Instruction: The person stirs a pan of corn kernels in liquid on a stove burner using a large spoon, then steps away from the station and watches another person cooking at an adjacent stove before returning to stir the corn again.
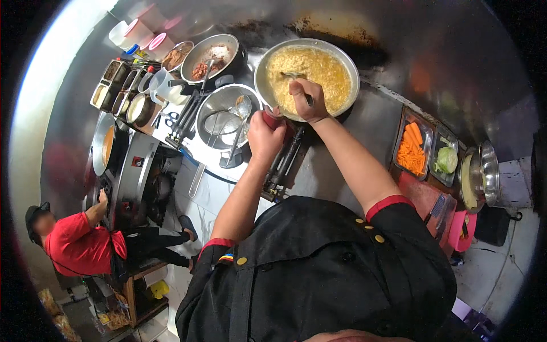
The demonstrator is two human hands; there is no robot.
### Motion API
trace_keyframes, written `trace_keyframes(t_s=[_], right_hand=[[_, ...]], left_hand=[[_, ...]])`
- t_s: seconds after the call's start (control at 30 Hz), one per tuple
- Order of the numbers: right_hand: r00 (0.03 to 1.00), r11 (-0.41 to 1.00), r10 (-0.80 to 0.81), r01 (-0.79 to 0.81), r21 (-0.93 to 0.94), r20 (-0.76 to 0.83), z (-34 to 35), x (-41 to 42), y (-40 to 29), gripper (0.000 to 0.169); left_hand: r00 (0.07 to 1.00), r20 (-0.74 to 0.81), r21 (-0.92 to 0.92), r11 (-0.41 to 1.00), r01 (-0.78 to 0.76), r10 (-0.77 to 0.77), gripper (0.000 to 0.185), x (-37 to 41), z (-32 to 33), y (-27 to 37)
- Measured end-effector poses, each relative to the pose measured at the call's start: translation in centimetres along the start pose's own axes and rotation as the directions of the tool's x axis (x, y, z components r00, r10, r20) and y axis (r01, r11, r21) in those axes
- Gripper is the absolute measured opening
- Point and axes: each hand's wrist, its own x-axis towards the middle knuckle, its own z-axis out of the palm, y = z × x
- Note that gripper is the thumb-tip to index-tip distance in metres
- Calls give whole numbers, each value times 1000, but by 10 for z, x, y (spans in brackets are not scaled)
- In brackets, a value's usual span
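Observation:
A large metal pan (354, 85) of bubbling yellow food, oily at its right side, stands on a burner at the top middle. Over its front part my right hand (310, 100) is closed around the handle of a metal spatula (293, 75), whose blade dips into the food. My left hand (267, 134) grips a red cloth (272, 117) at the pan's near rim; the part of the rim under the cloth is hidden. Just left of my left hand, a metal strainer bowl (204, 128) holds a ladle (243, 107) and other utensils.
A black-handled pan (232, 40) with reddish food stands at upper left, near sauce containers (102, 96) and a plastic jug (160, 83). Trays of cut carrots (411, 156) and cabbage (446, 160) lie right, beside metal bowls (490, 171). A person in red (81, 243) stands at another stove, lower left.

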Motion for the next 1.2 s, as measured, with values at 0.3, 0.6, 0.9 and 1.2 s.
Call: trace_keyframes(t_s=[0.3, 0.6, 0.9, 1.2], right_hand=[[979, 966, 197, -187, 179, -42, -24, 36, 23, 51], [956, 945, 270, -286, 159, 114, -38, 30, -11, 48], [905, 885, 407, -425, 189, 128, -71, 21, -45, 50], [973, 905, 207, -229, 359, 97, -135, 18, -128, 47]], left_hand=[[1000, 24, 21, 1000, 14, -15, 43, -1, 1, 4], [999, 17, 15, 999, 36, -36, 42, -2, 0, 6], [1000, 14, 54, 998, 18, -19, 43, -7, -5, 11], [997, 40, 56, 996, 64, -66, 45, -8, -9, 16]])
